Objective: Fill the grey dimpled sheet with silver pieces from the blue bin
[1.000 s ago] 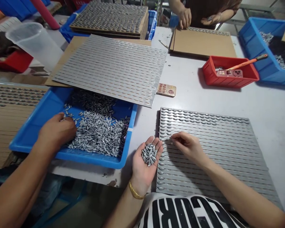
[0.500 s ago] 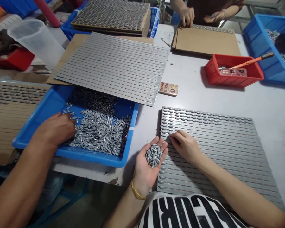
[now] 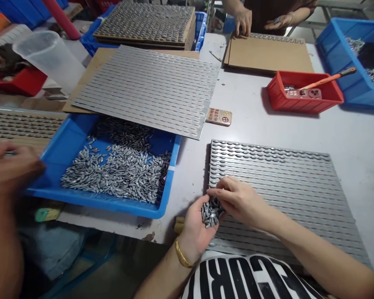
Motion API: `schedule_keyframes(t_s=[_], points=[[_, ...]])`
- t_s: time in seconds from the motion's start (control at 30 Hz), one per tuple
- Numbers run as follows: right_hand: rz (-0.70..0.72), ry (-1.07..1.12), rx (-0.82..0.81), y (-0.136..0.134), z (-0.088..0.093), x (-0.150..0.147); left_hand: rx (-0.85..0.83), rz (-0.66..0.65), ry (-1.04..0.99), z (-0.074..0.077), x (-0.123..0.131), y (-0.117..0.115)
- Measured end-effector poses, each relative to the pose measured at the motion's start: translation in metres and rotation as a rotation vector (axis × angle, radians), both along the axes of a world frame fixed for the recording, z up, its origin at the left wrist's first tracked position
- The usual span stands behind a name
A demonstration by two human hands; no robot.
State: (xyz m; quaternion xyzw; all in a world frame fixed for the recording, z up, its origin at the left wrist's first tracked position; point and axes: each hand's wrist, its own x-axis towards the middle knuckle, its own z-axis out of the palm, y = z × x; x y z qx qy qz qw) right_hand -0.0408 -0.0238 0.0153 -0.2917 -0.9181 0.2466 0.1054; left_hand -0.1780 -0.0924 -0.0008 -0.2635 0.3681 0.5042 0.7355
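The left hand [image 3: 195,230] cups a heap of grey metal sinkers [image 3: 211,212] palm-up beside the near-left corner of the ridged metal sheet [image 3: 283,195], while the right hand [image 3: 239,199], fingers bunched, touches the heap from the right.

The gray desk [image 3: 355,166] holds a blue tray [image 3: 71,145], a red box [image 3: 302,106], a flat brown cardboard sheet [image 3: 268,54], a small tan tag [image 3: 218,117], and a wavy metal sheet [image 3: 277,166] with rows of bumps.
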Motion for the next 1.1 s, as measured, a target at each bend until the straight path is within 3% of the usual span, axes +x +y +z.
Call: schedule_keyframes(t_s=[0.27, 0.47, 0.57, 0.67, 0.77, 1.1], points=[[-0.061, 0.079, -0.052, -0.004, -0.004, 0.005, 0.134, -0.043, 0.034, 0.003, -0.004, -0.001], [-0.273, 0.265, -0.284, -0.004, -0.004, 0.014, 0.097, -0.053, 0.04, 0.007, -0.007, 0.001], [-0.388, 0.31, -0.313, -0.001, -0.016, 0.02, 0.082, -0.04, 0.037, 0.009, -0.017, 0.002], [-0.466, 0.306, -0.27, 0.001, -0.035, 0.023, 0.094, 0.04, 0.071, 0.01, -0.028, 0.004], [-0.435, 0.283, -0.17, 0.001, -0.049, 0.021, 0.078, 0.086, 0.093, 0.01, -0.033, 0.004], [-0.37, 0.108, 0.081, 0.003, -0.055, 0.018, 0.094, 0.058, -0.015, 0.004, -0.025, -0.002]])
